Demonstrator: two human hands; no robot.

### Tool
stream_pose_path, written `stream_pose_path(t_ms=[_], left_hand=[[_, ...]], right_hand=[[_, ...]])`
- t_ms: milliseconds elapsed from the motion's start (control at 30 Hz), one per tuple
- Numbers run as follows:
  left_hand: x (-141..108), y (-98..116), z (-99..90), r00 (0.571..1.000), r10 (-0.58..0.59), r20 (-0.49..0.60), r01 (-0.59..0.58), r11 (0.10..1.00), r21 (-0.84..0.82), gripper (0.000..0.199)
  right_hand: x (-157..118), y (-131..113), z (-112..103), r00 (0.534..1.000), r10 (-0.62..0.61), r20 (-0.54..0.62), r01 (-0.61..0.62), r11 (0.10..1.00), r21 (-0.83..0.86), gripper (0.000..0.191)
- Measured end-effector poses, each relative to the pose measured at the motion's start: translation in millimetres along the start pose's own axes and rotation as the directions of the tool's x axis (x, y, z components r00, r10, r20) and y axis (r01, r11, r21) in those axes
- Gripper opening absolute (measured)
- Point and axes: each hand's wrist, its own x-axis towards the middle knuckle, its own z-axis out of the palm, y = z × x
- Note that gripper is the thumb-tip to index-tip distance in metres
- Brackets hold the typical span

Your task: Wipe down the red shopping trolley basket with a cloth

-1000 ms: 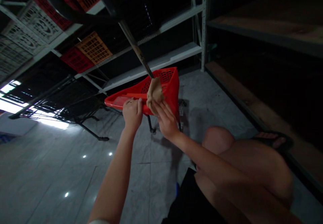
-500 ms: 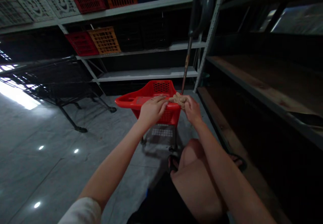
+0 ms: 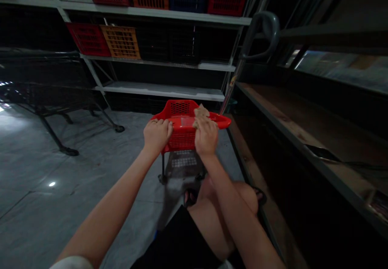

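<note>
"What was at the near edge of the cart (image 3: pixel 182 141)?"
"The left hand (image 3: pixel 157 136) was curled over it; the right hand (image 3: pixel 207 139), farther right, held a cloth (image 3: pixel 201 110) against it."
"Room to move?"
"Floor (image 3: pixel 91 180) lay open near left; a shelf (image 3: pixel 273 108) ran close right."
"And the crates (image 3: pixel 121 42)?"
"They sat on the rack (image 3: pixel 163 91) behind, contents unclear."

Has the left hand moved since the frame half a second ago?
Yes: the left hand has shifted leftward against the white lower shelf behind, now at the left of the red cart handle.
</note>
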Motion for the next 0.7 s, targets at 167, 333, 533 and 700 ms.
stream_pose_path(t_ms=[167,333,533,700], left_hand=[[-1.8,7.8,3.2,0.999,0.018,-0.026,-0.022,0.99,-0.142,0.041],[-1.2,0.2,9.4,0.993,0.112,-0.025,-0.114,0.985,-0.13,0.045],[-3.3,-1.7,14.8,0.991,0.099,-0.09,-0.108,0.988,-0.107,0.045],[-4.1,7.3,14.2,0.99,0.07,-0.125,-0.087,0.987,-0.135,0.04]], right_hand=[[12.4,-56.3,19.2,0.979,-0.059,0.193,0.065,0.998,-0.027,0.036],[16.3,-15.0,1.6,0.917,-0.213,0.336,0.205,0.977,0.058,0.046],[22.2,86.8,-26.8,0.968,0.003,0.25,0.005,1.0,-0.031,0.044],[37.9,165.3,-43.0,0.944,0.131,0.302,-0.139,0.99,0.005,0.04]])
